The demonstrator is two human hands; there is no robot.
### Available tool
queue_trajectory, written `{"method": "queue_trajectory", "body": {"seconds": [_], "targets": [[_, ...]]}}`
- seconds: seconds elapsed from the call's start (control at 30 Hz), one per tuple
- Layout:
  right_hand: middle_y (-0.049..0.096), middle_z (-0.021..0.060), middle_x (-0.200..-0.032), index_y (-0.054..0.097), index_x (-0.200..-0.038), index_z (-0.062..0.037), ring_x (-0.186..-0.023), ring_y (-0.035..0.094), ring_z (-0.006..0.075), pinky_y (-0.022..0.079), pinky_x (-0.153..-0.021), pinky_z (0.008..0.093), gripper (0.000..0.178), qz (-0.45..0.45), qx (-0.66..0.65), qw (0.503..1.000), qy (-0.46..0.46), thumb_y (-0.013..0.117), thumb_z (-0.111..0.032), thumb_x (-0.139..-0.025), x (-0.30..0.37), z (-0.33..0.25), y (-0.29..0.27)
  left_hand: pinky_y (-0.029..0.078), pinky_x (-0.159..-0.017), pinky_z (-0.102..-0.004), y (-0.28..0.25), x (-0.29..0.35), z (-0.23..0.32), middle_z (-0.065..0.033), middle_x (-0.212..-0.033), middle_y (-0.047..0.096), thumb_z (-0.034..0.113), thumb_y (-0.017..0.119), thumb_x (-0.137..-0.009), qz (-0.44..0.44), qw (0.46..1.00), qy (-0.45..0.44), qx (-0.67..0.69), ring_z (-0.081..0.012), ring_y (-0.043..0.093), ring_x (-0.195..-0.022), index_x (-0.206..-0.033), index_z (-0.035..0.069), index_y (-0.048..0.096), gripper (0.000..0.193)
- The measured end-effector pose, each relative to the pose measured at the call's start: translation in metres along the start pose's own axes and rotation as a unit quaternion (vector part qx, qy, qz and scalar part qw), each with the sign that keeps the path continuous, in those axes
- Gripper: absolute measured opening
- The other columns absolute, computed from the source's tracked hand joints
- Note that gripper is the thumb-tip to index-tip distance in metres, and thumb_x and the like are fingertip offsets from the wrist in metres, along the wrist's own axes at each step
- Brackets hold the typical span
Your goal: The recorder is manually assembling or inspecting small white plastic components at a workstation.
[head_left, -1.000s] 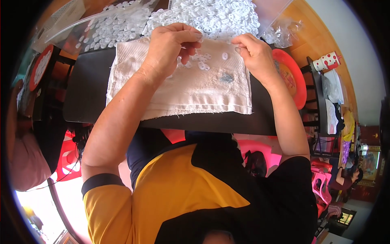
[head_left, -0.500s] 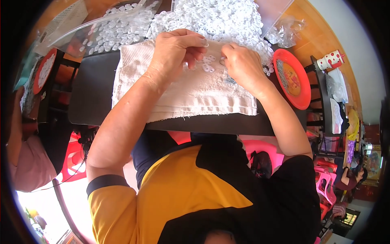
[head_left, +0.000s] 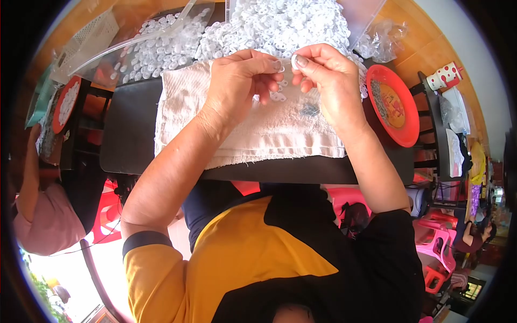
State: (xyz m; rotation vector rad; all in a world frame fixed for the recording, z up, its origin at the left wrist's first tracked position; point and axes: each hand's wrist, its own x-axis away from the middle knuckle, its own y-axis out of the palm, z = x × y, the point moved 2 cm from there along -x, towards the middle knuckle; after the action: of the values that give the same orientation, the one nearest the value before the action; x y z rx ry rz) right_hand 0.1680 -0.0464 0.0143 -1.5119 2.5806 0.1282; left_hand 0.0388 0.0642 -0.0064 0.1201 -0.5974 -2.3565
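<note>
- We work over a dark tabletop whose near edge carries a white towel; a tug could slide the towel off that edge.
- The heap of white plastic pieces along the far edge could spill if we bump it.
- Our left hand and right hand pinch one small clear piece between fingertips, above the towel's far edge; a slack pinch might drop it.

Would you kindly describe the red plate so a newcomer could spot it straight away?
Start at the black table with the white towel spread across it. Just beyond the towel, past the right hand, lies the red plate. It is the only round, bright red thing there, unlike the pile of small white pieces.
</note>
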Motion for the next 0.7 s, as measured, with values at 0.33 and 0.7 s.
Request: {"method": "queue_trajectory", "body": {"seconds": [0.33,0.7], "targets": [[0.066,0.0028,-0.084,0.067,-0.099,0.0,-0.072,0.061,0.0094,0.043,-0.062,0.0211,0.013,0.023,0.025,0.999,-0.032,0.064,-0.009,-0.089,0.005,-0.01,-0.005,0.046,-0.043,-0.0262,0.017,0.008,0.006,-0.0144,-0.073,0.065,0.001,0.064,-0.081,0.016,1.0,0.016,0.013,-0.0178,0.062,-0.056,-0.085,-0.006,0.063,0.008],[0.067,0.004,-0.085,0.068,-0.1,0.0008,-0.072,0.061,0.0102,0.044,-0.062,0.0218,0.014,0.054,0.002,0.996,-0.068,0.064,-0.007,-0.09,0.008,-0.015,-0.017,0.045,-0.043,-0.0255,0.038,0.005,0.007,-0.0133,-0.072,0.065,0.001,0.064,-0.08,0.018,0.999,0.033,0.007,-0.0168,0.061,-0.056,-0.083,-0.006,0.063,0.007]]}}
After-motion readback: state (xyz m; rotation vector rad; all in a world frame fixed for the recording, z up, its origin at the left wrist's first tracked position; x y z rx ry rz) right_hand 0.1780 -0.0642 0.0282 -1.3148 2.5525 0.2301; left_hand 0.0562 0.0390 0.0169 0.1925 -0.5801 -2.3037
